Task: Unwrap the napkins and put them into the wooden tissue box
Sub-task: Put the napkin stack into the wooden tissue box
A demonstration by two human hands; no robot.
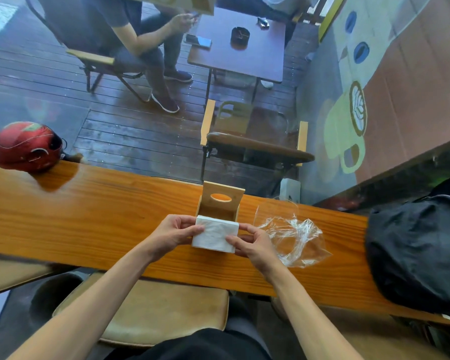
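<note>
**Inspector A:** We found the napkins (215,234) unwrapped: a square white stack, soft and faintly crinkled on top, held just above the counter (89,209) at the near side of the wooden tissue box (220,201). The left hand (172,234) pinched the stack's left edge, fingers curled over the top. The right hand (252,245) gripped the near right corner, thumb on top.

**Inspector B:** We noted the box standing open, its lid tilted up behind, with an oval slot cut through pale, smooth wood. The clear wrapper (294,235) lay crumpled and glossy to the right, apart from the stack.

**Inspector A:** We judged that the step in hand was lowering the stack in. It looked about as wide as the box, so we advised keeping it square, edges level, and pressed evenly from both sides so that loose sheets would not fan or catch.

**Inspector B:** Agreed.
</note>
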